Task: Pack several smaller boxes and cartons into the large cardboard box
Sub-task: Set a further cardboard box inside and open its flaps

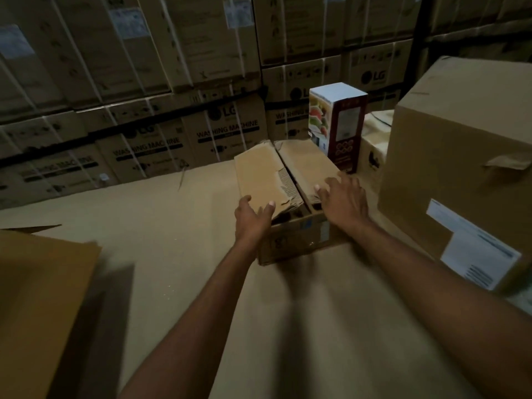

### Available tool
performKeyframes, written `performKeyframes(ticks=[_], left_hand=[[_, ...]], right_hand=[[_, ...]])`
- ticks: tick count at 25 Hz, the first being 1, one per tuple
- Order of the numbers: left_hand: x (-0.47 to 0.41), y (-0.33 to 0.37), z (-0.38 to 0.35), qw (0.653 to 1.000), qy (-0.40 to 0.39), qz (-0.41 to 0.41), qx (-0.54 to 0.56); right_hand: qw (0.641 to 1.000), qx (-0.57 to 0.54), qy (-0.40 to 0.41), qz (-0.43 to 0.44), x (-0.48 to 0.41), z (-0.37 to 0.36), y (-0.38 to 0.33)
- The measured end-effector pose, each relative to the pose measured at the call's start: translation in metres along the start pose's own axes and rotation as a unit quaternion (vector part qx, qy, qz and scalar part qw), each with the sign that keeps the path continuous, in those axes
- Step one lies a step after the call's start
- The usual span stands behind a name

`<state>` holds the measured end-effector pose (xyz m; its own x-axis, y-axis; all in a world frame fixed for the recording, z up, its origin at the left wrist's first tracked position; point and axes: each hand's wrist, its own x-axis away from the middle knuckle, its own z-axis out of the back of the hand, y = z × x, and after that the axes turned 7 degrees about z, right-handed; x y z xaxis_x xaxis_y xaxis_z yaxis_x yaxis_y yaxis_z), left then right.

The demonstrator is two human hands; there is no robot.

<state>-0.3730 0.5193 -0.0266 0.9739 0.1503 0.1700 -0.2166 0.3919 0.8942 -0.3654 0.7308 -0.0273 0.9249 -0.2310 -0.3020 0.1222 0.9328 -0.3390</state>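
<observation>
Mid-frame, a small carton [290,180] was touched by the left hand [252,217] at its near corner and the right hand [344,198] on top, fingers spread, nothing clasped. Its sides would best be gripped low, the torn flaps being unsealed. A large cardboard box [460,168] stood just beside, rightward. "LG WASHING MACHINE" was printed on stacked cartons [144,110] behind.

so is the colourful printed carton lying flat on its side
No, the printed carton stands upright on its end, just behind the small brown box.
</observation>
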Motion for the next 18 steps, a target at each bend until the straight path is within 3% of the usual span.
performKeyframes(ticks=[3, 10, 14, 18], left_hand=[[-0.034, -0.013, -0.018, 1.000, -0.001, 0.031, -0.005], [-0.050, -0.044, -0.032, 0.995, 0.017, 0.039, 0.089], [-0.032, -0.054, -0.003, 0.990, 0.007, 0.041, 0.137], [0.029, -0.068, 0.048, 0.982, 0.019, 0.027, 0.184]], right_hand=[[0.990, -0.047, -0.057, -0.117, -0.032, -0.020, 0.021], [0.956, -0.176, -0.088, -0.215, -0.049, -0.026, 0.053], [0.958, -0.205, -0.058, -0.193, -0.013, -0.012, 0.035], [0.949, -0.280, 0.035, -0.139, 0.059, 0.009, 0.003]])
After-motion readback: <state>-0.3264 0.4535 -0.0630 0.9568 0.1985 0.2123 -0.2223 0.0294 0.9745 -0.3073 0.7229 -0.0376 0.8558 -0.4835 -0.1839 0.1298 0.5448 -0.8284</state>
